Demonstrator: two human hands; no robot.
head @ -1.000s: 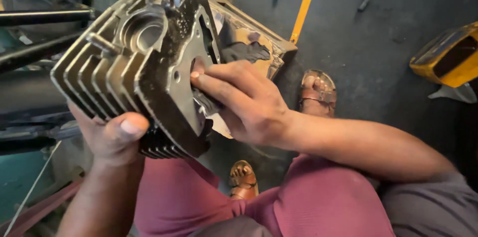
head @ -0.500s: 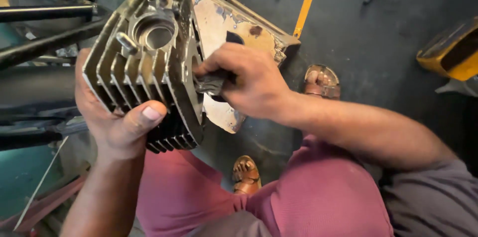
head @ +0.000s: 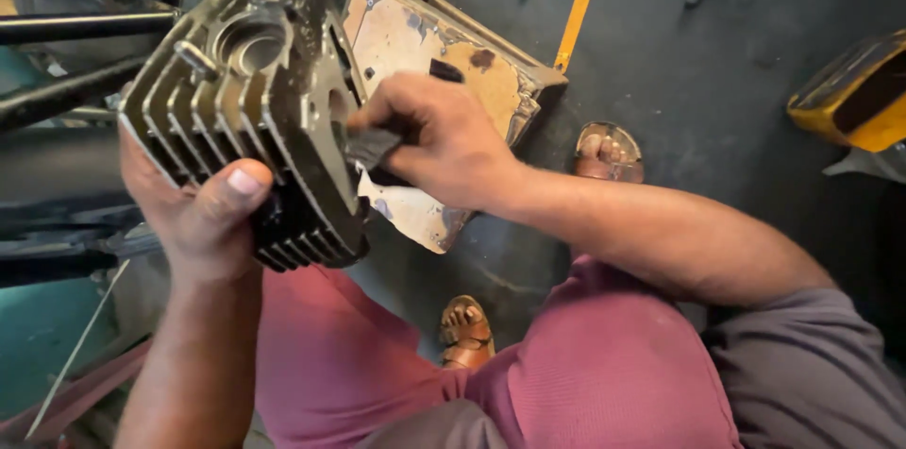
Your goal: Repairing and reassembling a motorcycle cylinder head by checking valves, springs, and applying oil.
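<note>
My left hand (head: 203,213) grips a finned grey metal engine cylinder (head: 241,100) from below, thumb across its fins, holding it up over my lap. The cylinder's flat mating face is turned to the right. My right hand (head: 444,142) is closed on a small dark flat tool (head: 376,145) whose tip rests against that flat face. The tool's end is mostly hidden by my fingers.
A rusty, pale metal tray (head: 444,52) lies on the dark floor behind the cylinder. A yellow-handled tool (head: 576,19) lies beyond it. A yellow container (head: 854,95) sits at the right edge. Black frame tubes (head: 75,29) cross the left. My sandalled feet (head: 607,152) are below.
The cylinder has turned so its flat face points more to the right. My right hand has closed around the dark tool and slid along the face.
</note>
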